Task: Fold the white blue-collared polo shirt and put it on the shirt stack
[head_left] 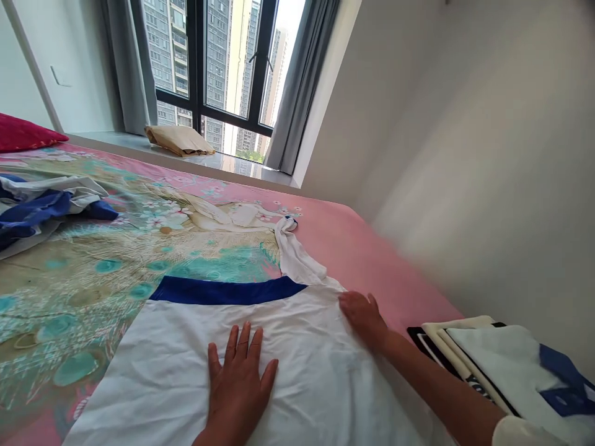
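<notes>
A white garment with a blue band [186, 365] lies spread flat on the bed's patterned pink sheet [372, 248]. My left hand [239, 387] rests palm down on the middle of the cloth, fingers stretched out and apart. My right hand [365, 319] lies flat on the garment's right edge, near where a white sleeve [295, 254] sticks out toward the window. Neither hand holds anything.
A stack of folded clothes [502, 365] sits at the bed's right edge by the white wall. A heap of blue and white clothing [41, 207] lies at the left, a red pillow [23, 133] behind it. A tan bag [179, 139] rests on the windowsill.
</notes>
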Tool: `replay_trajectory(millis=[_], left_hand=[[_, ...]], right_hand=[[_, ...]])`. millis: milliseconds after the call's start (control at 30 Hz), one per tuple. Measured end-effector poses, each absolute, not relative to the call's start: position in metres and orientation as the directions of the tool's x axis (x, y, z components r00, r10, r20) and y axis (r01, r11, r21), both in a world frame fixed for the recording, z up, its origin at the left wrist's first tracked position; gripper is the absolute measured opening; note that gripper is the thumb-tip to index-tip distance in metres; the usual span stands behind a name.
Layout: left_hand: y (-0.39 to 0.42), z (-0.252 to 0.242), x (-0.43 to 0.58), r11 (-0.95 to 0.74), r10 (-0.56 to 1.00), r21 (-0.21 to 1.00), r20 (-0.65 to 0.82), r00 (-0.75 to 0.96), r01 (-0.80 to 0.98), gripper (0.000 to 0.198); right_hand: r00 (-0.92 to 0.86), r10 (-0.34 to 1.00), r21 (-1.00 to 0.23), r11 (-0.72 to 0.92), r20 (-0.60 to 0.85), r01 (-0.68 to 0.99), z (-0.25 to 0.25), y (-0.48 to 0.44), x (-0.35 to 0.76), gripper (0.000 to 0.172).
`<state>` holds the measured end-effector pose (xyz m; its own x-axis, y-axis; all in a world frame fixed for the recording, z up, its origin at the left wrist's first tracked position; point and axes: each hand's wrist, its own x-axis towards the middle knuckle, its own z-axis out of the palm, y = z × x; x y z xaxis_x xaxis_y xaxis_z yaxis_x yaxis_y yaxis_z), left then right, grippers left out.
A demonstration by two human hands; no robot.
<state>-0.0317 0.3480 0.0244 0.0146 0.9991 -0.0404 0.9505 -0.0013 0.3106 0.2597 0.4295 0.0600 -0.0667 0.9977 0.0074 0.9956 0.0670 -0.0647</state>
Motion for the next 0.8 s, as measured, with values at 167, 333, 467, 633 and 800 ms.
replay_trajectory(millis=[167, 333, 467, 633, 800], left_hand=[[0.351, 0.024, -0.031, 0.010, 0.999, 0.285, -0.051, 0.005, 0.958, 0.061], [0.349, 0.028, -0.032, 0.013, 0.997, 0.284, -0.077, 0.009, 0.959, 0.061], [0.347, 0.030, -0.033, 0.014, 0.998, 0.281, -0.065, 0.005, 0.959, 0.060], [0.349, 0.025, -0.031, 0.009, 0.999, 0.295, -0.045, 0.005, 0.956, 0.059], [0.349, 0.026, -0.032, -0.002, 1.000, 0.321, -0.019, 0.009, 0.947, 0.058]], right_hand=[[0.126, 0.990, -0.103, -0.133, -0.070, 0.986, 0.070, 0.491, 0.314, 0.038], [0.162, 0.981, -0.121, -0.175, -0.111, 0.977, 0.047, 0.495, 0.319, 0.035], [0.260, 0.963, -0.109, -0.267, -0.076, 0.957, 0.036, 0.493, 0.328, 0.044], [0.233, 0.963, -0.090, -0.246, -0.132, 0.965, 0.034, 0.503, 0.329, 0.048], [0.226, 0.968, -0.015, -0.229, -0.105, 0.973, 0.031, 0.503, 0.318, 0.040]])
